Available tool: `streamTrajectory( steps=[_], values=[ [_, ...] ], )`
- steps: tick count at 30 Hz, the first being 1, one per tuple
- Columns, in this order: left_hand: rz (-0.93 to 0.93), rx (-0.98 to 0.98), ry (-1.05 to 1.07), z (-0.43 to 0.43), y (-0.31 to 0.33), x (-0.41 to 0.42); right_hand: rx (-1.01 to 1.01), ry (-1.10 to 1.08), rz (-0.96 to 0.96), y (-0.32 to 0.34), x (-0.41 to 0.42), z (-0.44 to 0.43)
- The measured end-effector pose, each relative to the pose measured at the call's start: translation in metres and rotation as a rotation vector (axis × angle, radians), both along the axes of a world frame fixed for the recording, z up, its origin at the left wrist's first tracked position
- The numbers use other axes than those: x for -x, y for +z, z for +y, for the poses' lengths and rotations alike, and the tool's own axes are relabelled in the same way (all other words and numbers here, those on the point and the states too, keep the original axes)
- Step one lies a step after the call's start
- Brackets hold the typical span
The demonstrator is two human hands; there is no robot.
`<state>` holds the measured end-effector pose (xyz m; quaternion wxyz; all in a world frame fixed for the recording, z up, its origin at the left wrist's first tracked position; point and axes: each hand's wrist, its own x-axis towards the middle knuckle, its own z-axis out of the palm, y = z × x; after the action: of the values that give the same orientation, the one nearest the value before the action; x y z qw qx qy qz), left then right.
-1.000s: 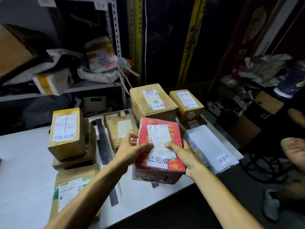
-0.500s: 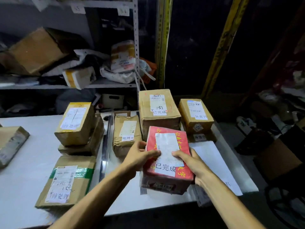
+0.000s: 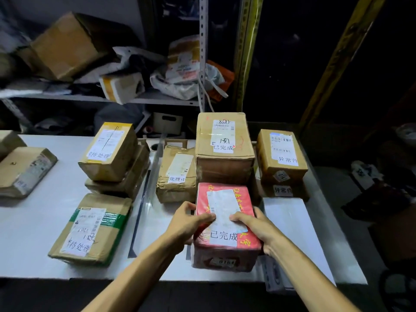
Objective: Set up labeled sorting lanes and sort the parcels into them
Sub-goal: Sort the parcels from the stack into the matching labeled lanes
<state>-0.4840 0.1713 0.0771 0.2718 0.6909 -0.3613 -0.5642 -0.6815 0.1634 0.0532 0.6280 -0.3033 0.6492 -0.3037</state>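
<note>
A red parcel with a white shipping label and a handwritten tag sits on the white table, just in front of a tall brown box. My left hand grips its left side, thumb on top. My right hand grips its right side, thumb on the label. A small brown parcel lies left of the tall box. Two stacked tagged boxes stand at the right, with a white box in front of them. At the left are a stack and a green-taped box.
Dark tape strips run front to back on the table between the groups. More brown parcels lie at the far left. A metal shelf with bags and boxes stands behind. The table's front edge is close to me; the floor at the right is dark and cluttered.
The view has swung left and down. Both hands have kept hold of the red parcel, which now sits nearer the tall brown box, in line with it.
</note>
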Motion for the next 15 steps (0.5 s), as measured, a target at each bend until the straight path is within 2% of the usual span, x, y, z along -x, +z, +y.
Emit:
streamTrajectory(
  steps=[7, 12, 15],
  values=[
    [-0.251, 0.013, -0.159, -0.025, -0.008, 0.002, -0.061, -0.009, 0.017, -0.014, 0.002, -0.014],
    [-0.380, -0.030, -0.275, -0.040, -0.020, 0.009, -0.031, -0.044, 0.125, -0.019, -0.004, -0.020],
    [-0.556, -0.041, -0.402, -0.037, -0.027, 0.019, -0.061, -0.045, 0.155, -0.020, -0.008, -0.022]
  ],
)
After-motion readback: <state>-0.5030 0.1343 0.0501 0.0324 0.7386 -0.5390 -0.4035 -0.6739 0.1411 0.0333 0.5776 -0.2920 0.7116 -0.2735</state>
